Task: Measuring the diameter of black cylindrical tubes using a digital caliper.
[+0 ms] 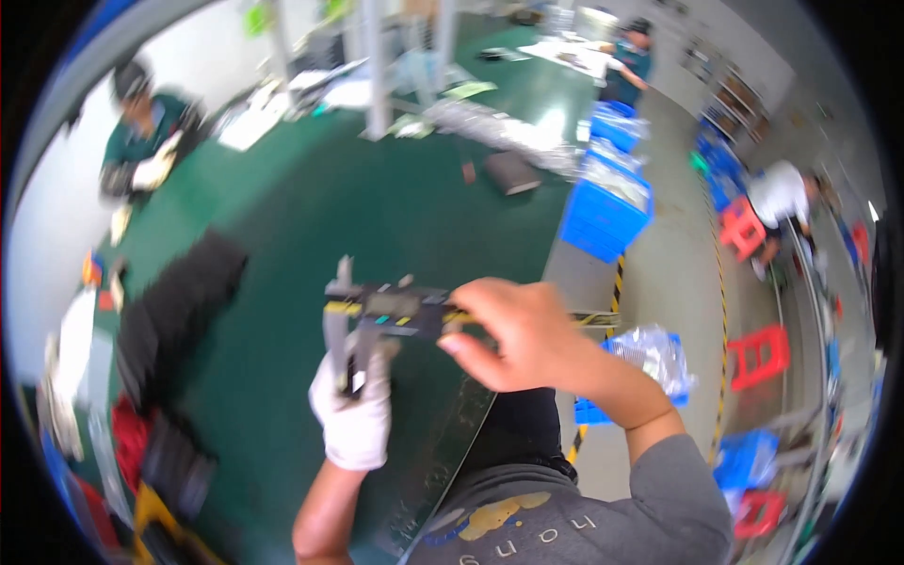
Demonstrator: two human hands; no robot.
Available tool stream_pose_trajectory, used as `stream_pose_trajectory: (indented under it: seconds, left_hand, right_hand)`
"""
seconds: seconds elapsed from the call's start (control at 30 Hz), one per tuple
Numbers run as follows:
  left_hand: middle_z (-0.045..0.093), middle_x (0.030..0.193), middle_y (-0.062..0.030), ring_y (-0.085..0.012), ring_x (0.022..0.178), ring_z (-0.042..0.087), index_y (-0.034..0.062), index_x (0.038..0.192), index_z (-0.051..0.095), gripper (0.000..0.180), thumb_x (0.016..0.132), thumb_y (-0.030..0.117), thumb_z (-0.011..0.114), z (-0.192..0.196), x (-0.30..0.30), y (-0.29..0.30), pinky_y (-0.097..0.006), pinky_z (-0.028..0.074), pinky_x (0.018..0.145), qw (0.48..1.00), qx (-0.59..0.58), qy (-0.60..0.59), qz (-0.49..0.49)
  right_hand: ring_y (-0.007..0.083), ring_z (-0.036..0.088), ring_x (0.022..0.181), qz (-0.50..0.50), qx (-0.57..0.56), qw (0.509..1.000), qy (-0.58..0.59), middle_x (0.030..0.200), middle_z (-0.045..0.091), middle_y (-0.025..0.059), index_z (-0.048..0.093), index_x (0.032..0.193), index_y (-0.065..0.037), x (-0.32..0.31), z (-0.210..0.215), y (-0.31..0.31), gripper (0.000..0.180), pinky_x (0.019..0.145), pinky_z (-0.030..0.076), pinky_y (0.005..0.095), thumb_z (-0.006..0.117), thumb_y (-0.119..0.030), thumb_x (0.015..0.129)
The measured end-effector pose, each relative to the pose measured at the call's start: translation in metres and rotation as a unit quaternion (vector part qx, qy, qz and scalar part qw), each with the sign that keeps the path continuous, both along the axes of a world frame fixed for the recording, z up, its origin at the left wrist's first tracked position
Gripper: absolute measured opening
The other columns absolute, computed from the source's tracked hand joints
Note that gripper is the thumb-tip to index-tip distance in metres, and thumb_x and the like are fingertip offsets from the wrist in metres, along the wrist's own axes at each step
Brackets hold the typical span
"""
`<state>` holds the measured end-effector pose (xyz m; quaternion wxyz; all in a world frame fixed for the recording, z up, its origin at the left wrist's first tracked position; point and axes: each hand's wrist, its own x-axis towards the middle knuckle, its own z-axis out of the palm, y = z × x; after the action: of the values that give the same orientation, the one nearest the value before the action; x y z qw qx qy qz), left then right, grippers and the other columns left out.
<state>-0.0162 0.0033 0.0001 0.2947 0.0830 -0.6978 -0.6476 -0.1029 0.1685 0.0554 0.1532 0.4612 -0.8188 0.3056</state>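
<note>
Near the right edge of the table [424, 207], the caliper [400, 306], likely stiff and light, suits the right hand [527, 334] gripping its body, while the left hand [353, 424] holds a small dark part [352, 369].

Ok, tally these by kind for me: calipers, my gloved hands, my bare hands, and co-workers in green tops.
Caliper: 1
Gloved hand, your left: 1
Bare hand, your right: 1
Co-workers in green tops: 2
Total: 5
</note>
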Motion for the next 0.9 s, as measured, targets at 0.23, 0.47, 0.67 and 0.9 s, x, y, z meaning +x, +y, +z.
stream_pose_trajectory:
  seconds: [0.23,0.47,0.67,0.9]
  left_hand:
    - [0.044,0.067,0.0001,-0.0101,0.061,0.04,0.0036,0.082,0.053,0.032,0.093,0.033,0.051,-0.029,-0.004,-0.044,-0.026,0.042,0.062,0.973,0.071,0.036,0.217]
    - [0.05,0.064,-0.0032,-0.0192,0.057,0.049,0.0049,0.069,0.054,0.017,0.08,0.017,0.055,-0.089,-0.032,-0.114,-0.036,0.045,0.059,0.919,0.381,-0.057,0.078]
    - [0.062,0.083,-0.0116,-0.0199,0.068,0.059,0.0003,0.082,0.063,0.012,0.08,0.01,0.056,-0.065,-0.044,-0.044,-0.031,0.048,0.069,0.902,0.386,-0.189,-0.05]
    - [0.062,0.081,-0.0108,-0.0194,0.067,0.058,0.0014,0.086,0.063,0.019,0.082,0.018,0.055,-0.063,-0.034,-0.023,-0.033,0.048,0.065,0.825,0.488,-0.25,-0.135]
  right_hand:
    - [0.0345,0.06,0.061,-0.084,-0.174,0.931,-0.309,0.062,0.059,0.0168,0.059,0.079,-0.001,0.011,-0.087,0.001,0.037,0.055,0.046,0.0419,0.062,-0.039,0.078]
    - [0.0253,0.056,0.06,-0.09,-0.285,0.898,-0.322,0.073,0.059,0.0118,0.057,0.098,0.0,0.034,-0.11,0.002,0.054,0.055,0.042,0.0341,0.069,-0.045,0.072]
    - [0.0159,0.046,0.053,-0.1,-0.373,0.872,-0.302,0.066,0.052,0.0054,0.054,0.104,-0.001,0.028,-0.101,-0.008,0.061,0.051,0.037,0.0277,0.079,-0.039,0.063]
    - [0.0288,0.056,0.059,-0.071,-0.457,0.858,-0.222,0.063,0.054,0.0102,0.055,0.089,-0.004,0.024,-0.095,-0.038,0.04,0.056,0.044,0.0344,0.075,-0.029,0.066]
